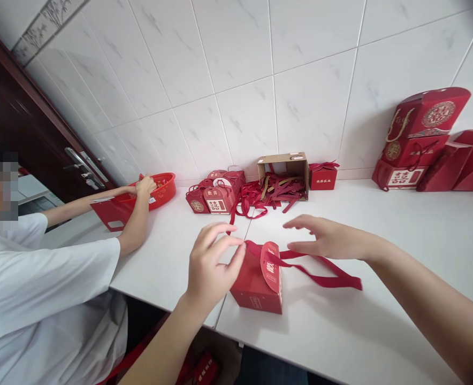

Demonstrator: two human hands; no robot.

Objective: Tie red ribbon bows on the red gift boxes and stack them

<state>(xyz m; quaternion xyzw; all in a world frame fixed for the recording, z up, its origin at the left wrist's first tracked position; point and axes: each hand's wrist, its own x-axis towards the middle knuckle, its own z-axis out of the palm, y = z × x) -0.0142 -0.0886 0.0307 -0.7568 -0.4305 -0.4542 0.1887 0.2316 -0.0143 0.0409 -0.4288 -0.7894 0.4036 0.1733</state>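
A red gift box with a rounded top flap stands near the table's front edge. A dark red ribbon passes through the flap, its loose length trailing to the right across the table. At the box's upper left, the thumb and index finger of my left hand pinch the ribbon, the other fingers spread. My right hand hovers above the trailing ribbon on the far right side of the box. Its thumb and fingers are apart, with nothing visibly held.
An open cardboard box spills ribbons by the wall, between small finished boxes and a tied box. Larger red boxes are stacked at right. At left, a co-worker reaches into a red basin beside a red box.
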